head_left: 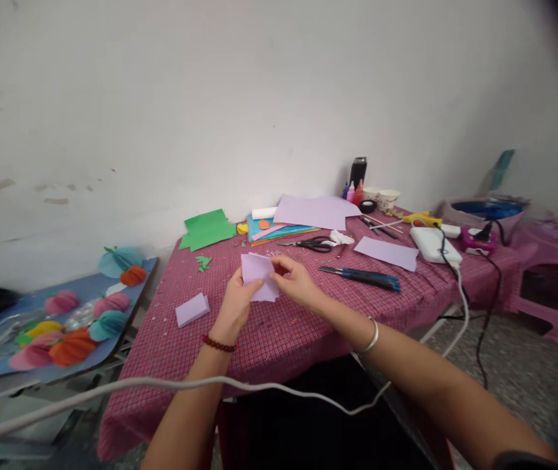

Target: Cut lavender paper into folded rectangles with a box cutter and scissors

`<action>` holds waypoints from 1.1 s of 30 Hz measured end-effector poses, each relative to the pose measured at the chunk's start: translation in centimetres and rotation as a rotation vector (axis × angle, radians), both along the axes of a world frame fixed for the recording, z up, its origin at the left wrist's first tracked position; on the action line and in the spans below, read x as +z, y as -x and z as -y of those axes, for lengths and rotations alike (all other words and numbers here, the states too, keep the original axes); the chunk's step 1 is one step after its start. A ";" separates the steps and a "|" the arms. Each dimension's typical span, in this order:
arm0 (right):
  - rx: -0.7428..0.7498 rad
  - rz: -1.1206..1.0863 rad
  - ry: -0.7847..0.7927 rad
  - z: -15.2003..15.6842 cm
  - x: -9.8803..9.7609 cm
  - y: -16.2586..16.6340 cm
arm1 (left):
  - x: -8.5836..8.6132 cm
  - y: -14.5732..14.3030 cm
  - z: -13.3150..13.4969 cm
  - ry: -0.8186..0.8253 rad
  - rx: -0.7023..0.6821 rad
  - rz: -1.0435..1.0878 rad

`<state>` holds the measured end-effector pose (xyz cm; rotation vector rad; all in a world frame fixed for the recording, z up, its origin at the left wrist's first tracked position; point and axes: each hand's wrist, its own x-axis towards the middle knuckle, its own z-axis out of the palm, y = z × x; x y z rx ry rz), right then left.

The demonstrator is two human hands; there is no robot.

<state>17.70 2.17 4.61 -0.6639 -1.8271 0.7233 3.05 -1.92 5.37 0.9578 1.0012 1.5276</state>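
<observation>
Both my hands hold a small folded lilac paper piece (258, 273) above the red checked tablecloth (279, 326). My left hand (236, 303) grips its lower left edge, fingers closed under it. My right hand (295, 277) pinches its right edge with thumb and fingers. A red bead bracelet sits on my left wrist and a silver bangle on my right. Another folded lilac piece (192, 309) lies on the cloth left of my hands.
Black-handled scissors (314, 244), a blue-handled tool (363, 277), lilac sheets (387, 252), green paper (207, 228) and coloured sheets lie on the table. Cups, bottles and a glue gun (418, 219) stand at the back. Paper fruit shapes (63, 336) rest on a blue board at left. A white cable (161, 385) crosses the front.
</observation>
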 end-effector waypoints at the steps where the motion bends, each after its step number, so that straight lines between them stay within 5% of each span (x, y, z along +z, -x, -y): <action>1: 0.010 0.001 -0.050 0.0 0.1 0.1 | -0.1 0.2 0.0 -0.005 -0.010 0.010; 8: 0.044 0.156 -0.567 0.1 -0.1 -0.3 | -0.4 1.9 0.5 0.008 -0.108 0.217; 13: -0.074 0.276 -0.726 0.7 -0.3 0.0 | -0.1 2.3 1.2 0.062 -0.038 0.407; 18: -0.054 0.363 -0.695 1.8 -0.1 -0.4 | -0.2 1.9 2.3 -0.015 0.004 0.220; 25: -0.068 0.156 -0.384 4.8 1.9 -2.4 | 0.1 0.1 4.7 -0.234 0.173 -0.272; 33: -0.002 0.226 -0.374 7.0 2.9 -4.9 | 0.3 -3.0 7.3 -0.333 0.154 -0.486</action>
